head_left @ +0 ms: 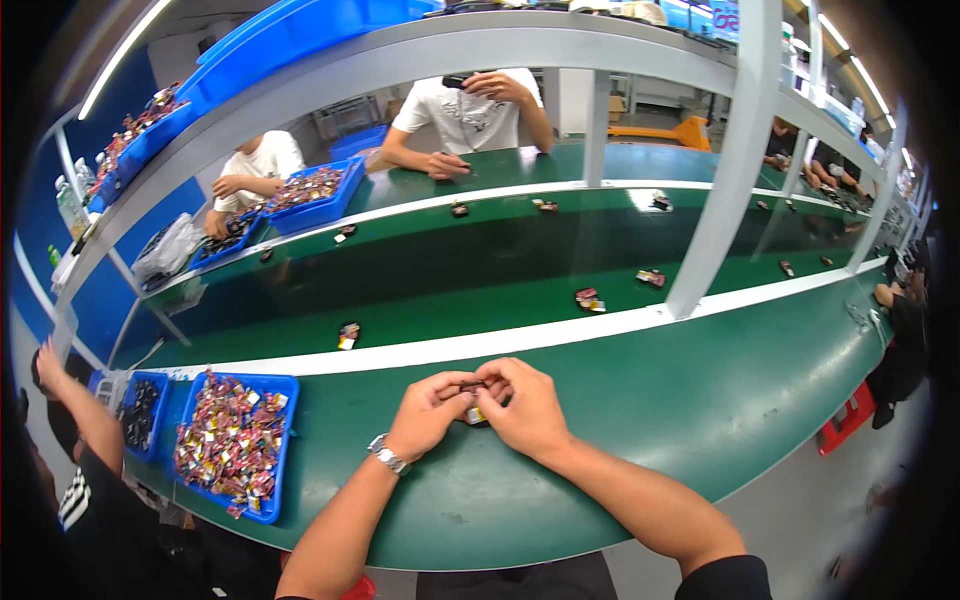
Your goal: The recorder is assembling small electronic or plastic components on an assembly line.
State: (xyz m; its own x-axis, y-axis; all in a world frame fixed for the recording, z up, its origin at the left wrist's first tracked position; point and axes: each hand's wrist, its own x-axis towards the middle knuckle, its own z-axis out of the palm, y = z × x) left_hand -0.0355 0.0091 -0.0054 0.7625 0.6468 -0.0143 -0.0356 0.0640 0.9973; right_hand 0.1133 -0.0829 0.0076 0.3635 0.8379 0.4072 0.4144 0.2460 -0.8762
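- Low over the table point(620, 420), near its front edge, a watch point(388, 454) circles the left wrist.
- Just beyond, the left hand point(428, 408) and right hand point(522, 405) meet, thumbs and fingertips of both pinching one small part point(475, 414), dark with yellow and white; fingers partly hide it.
- Left of the hands, well apart, a blue tray point(287, 455) holds a heap of pink and white pieces point(230, 440).
- Behind the hands runs a white rail point(520, 335).
- Past it, similar parts lie spaced along a green belt point(480, 285).
- Across the belt, a person point(470, 112) in white sits facing this way, beside another heaped tray point(312, 217).
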